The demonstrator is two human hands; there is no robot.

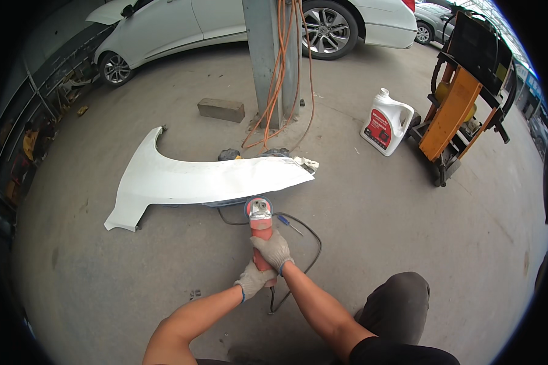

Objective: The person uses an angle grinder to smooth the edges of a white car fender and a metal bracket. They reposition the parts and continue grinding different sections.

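A red angle grinder [261, 226] with a silver head is gripped in both my gloved hands. My left hand [254, 281] is closed round the rear of its body, and my right hand [273, 249] wraps the body nearer the head. The grinder's disc end lies close to the near edge of a white car fender [195, 181]; whether they touch I cannot tell. The fender rests on dark bundles on the floor, mostly hidden under it. From the grinder's rear a black power cord [318, 243] loops to the right and behind.
A blue-handled screwdriver [284, 220] lies right of the grinder. Beyond the fender are a rectangular block [221, 110] and a grey post [266, 73] hung with orange cable [280, 61]. A white jug [386, 121] and an orange wheeled stand [449, 112] occupy the right; a white car [182, 27] is behind.
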